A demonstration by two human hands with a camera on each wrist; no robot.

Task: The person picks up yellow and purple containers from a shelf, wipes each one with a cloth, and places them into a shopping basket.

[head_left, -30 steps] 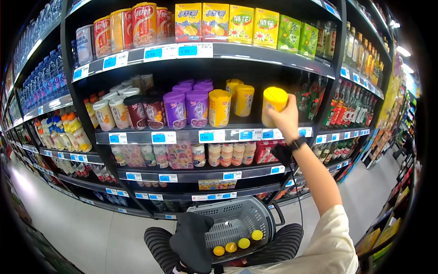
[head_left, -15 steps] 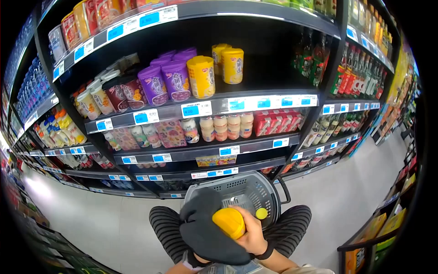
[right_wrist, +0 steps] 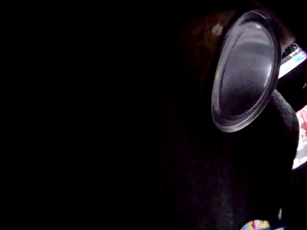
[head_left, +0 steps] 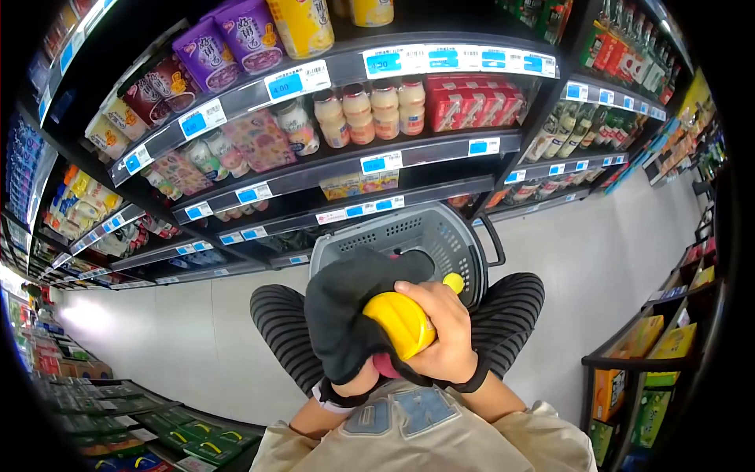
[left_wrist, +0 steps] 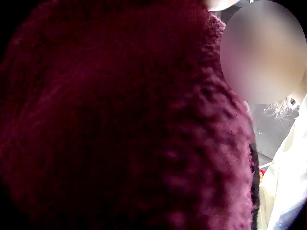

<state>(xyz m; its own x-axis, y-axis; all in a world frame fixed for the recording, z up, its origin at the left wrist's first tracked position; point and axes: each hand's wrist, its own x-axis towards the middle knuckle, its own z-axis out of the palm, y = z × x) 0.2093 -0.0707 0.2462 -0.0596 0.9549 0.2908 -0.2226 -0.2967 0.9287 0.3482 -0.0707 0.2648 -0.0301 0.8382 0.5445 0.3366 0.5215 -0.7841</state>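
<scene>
My right hand [head_left: 448, 338] grips a yellow-lidded can [head_left: 399, 324] in front of my body, in the head view. Black cloth [head_left: 346, 303] with a pink lining wraps my left hand [head_left: 360, 383] and lies against the can's left side; the left fingers are hidden. Maroon fuzzy fabric [left_wrist: 206, 124] fills most of the left wrist view. The can's round base [right_wrist: 247, 72] shows in the dark right wrist view. Beyond the hands stands a grey basket [head_left: 316, 256], with a yellow lid [head_left: 453, 283] visible inside at its right.
Shelves ahead hold purple cans [head_left: 248, 35], yellow cans [head_left: 303, 23], small bottles [head_left: 358, 114] and red packs [head_left: 476, 102]. Striped legs [head_left: 507, 322] flank the basket. A low rack [head_left: 629, 362] stands at the right; pale floor [head_left: 181, 322] shows at the left.
The right hand has brought the yellow can from the shelf front down to the cloth-covered left hand. Since half a second ago, the cloth has shifted around the can's left side and the head view has tilted downward.
</scene>
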